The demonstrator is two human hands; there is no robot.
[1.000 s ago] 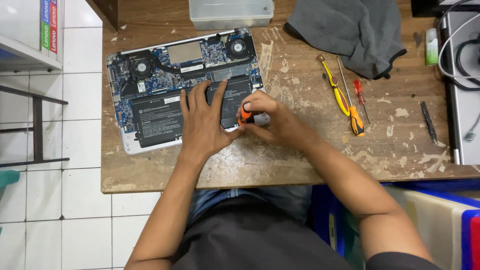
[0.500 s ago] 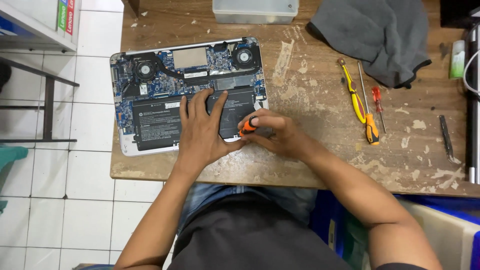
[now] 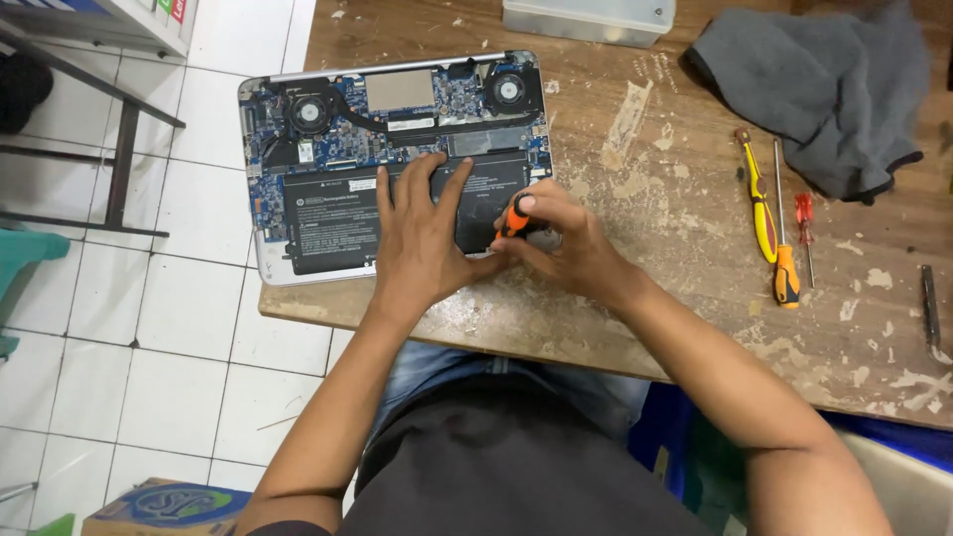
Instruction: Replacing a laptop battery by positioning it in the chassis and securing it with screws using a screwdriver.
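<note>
Two hands work over an opened laptop (image 3: 328,213) that lies bottom-up at the left end of a worn wooden table (image 3: 685,268), and I take this laptop as the landmark. Left of the laptop, past the table edge, there is a white tiled floor (image 3: 189,328) and a dark metal frame (image 3: 119,169). Inside the laptop two round fans (image 3: 308,111) sit along its far side, with a blue circuit board between them, and a wide black battery (image 3: 333,220) fills its near half. The left hand (image 3: 422,233) lies flat on the right part of this battery, its fingers spread and straight, and it grips nothing. Just at the right near corner of the laptop, the right hand (image 3: 566,243) is closed around a small screwdriver with an orange handle (image 3: 514,215), and the thumb and fingertips pinch it. The tip of this tool is hidden by the fingers, so I cannot tell where it touches. To the right of the laptop, well apart, a yellow and orange screwdriver (image 3: 769,223) lies on the table, and a thin red one (image 3: 804,223) is just beside it. Further right and farther from the person, a grey cloth (image 3: 824,84) is crumpled. Beyond the laptop's right far corner stands a clear plastic box (image 3: 591,18).
</note>
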